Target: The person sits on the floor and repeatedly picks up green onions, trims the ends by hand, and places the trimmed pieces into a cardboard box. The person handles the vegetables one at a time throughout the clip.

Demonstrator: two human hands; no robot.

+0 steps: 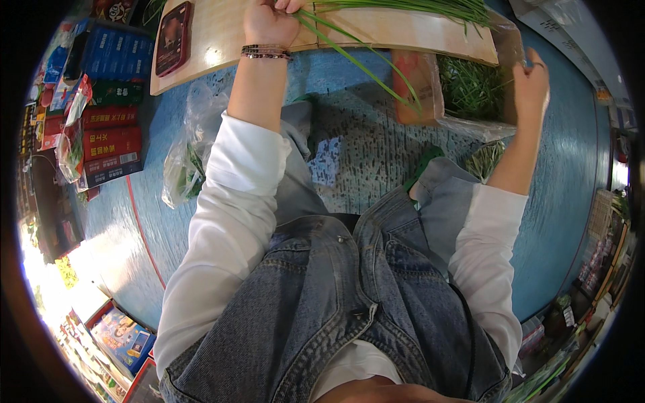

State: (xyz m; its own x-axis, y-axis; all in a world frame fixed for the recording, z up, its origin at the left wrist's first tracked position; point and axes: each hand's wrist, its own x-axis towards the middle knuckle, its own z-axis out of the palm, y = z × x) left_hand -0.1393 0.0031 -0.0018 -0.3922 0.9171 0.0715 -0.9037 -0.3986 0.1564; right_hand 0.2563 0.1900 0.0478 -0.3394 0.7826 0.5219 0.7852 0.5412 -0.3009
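Note:
My left hand [272, 22] is at the top edge over a light wooden board [221, 38], closed around the ends of a few long green stalks [352, 63], like garlic chives, that droop past the board's edge. More such stalks [403, 5] lie along the board to the right. My right hand [531, 83] is out to the right, beside a cardboard box [415, 88] lined with clear plastic that holds loose green trimmings [471, 83]. Its thumb and fingers are close together; whether a thin blade is pinched between them cannot be made out.
A phone [173, 38] in a red case lies on the board's left end. Plastic bags with greens, one clear bag [194, 151] left and another [485, 160] right, stand on the blue floor by my legs. Stacked drink cartons [113, 126] are at left, shelves with goods at lower right.

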